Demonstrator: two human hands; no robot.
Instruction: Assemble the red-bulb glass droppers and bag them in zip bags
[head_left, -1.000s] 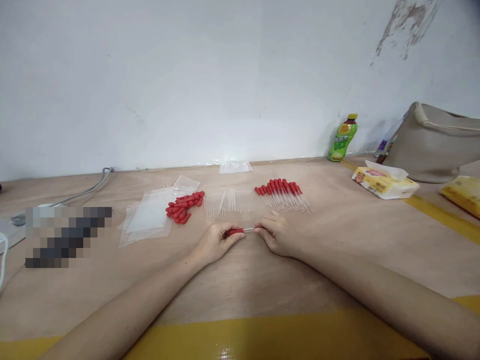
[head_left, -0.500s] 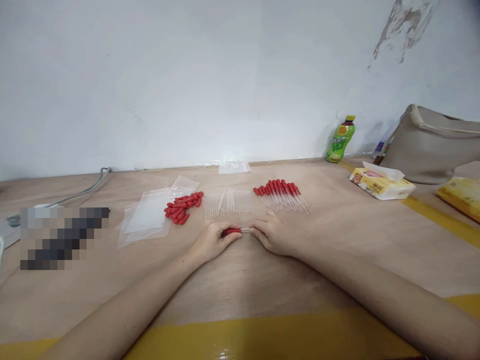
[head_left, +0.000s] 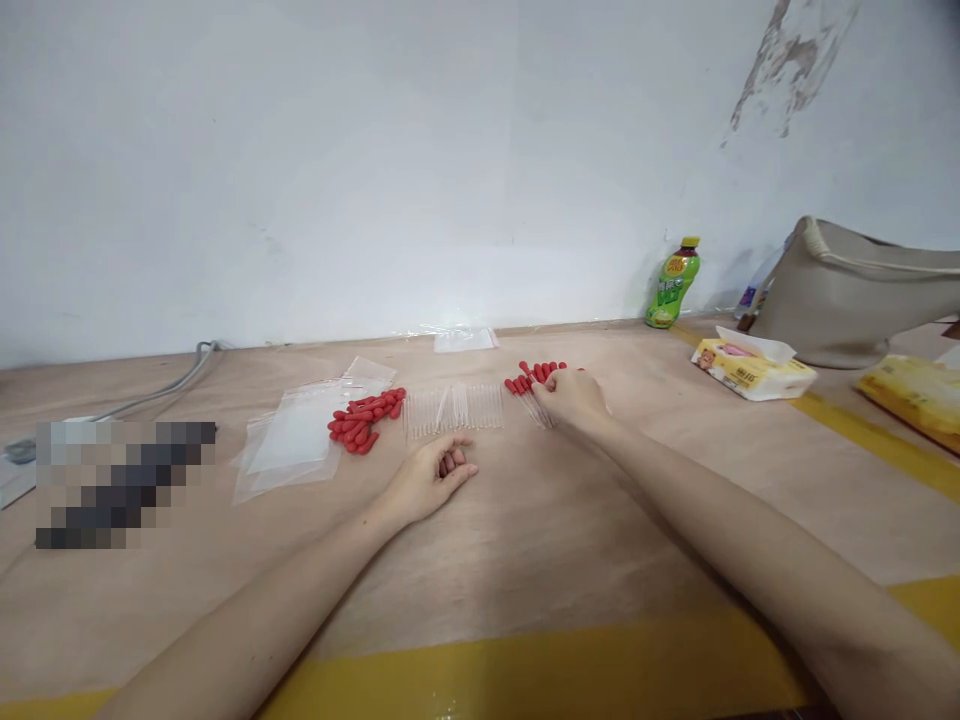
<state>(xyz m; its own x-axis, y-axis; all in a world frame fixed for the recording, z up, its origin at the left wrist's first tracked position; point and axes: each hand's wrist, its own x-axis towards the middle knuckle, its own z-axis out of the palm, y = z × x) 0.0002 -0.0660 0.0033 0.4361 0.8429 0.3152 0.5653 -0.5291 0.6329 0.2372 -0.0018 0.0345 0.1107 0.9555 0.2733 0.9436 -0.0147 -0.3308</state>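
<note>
While the two hands had met over a red-ended dropper in front of the row of clear tubes [head_left: 454, 410] half a second before, they were now well apart, and that dropper was gone from between them. The left hand [head_left: 431, 480] had stayed close to its old place, just in front of the tubes and toward their left end. Its thumb and forefinger stood parted, the other fingers loosely curled toward the palm.

The right hand [head_left: 576, 398] had moved away to the droppers [head_left: 523, 386], which lay in a group just to the right of the tubes, red ends pointing away from the person. Its fingers were bunched over the group and hid several droppers; whether they pinched one could not be told. One dropper's red end now stuck out at an angle beside the fingertips.

The loose red bulbs [head_left: 361, 422] were heaped just to the left of the tubes, as before, with the plastic bags [head_left: 294, 432] farther left. A green bottle [head_left: 673, 285] and a tissue pack [head_left: 752, 366] stood well to the right of the tubes.
</note>
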